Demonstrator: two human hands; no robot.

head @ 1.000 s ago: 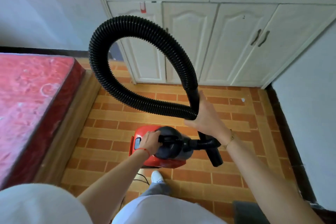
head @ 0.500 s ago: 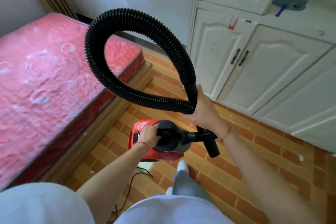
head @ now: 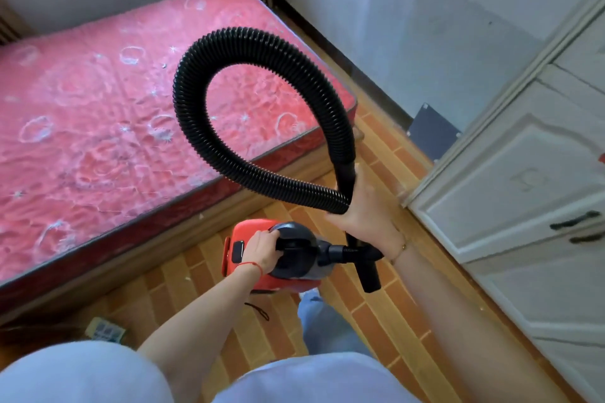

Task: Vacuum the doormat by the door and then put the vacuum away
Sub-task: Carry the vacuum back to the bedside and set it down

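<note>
I carry a small red and black vacuum [head: 235, 240] above the floor. My left hand [head: 262, 250] grips the black handle on top of its body. Its ribbed black hose [head: 262, 41] bends up into a wide loop over the bed. My right hand [head: 365, 203] grips the looped hose where its two runs cross, beside the black nozzle tube [head: 370, 275] that points down. No doormat is in view.
A bed with a red mattress [head: 98, 108] fills the left. White cupboards [head: 523, 173] with dark handles stand at the right. Brick-pattern floor [head: 393, 321] runs between them. A thin cord [head: 260, 311] trails below the vacuum, and a small box [head: 104, 330] lies near the bed.
My view has swung left, so the cupboards have slid to the right and the bed now fills the left. Both hands keep their grip on the vacuum and hose.
</note>
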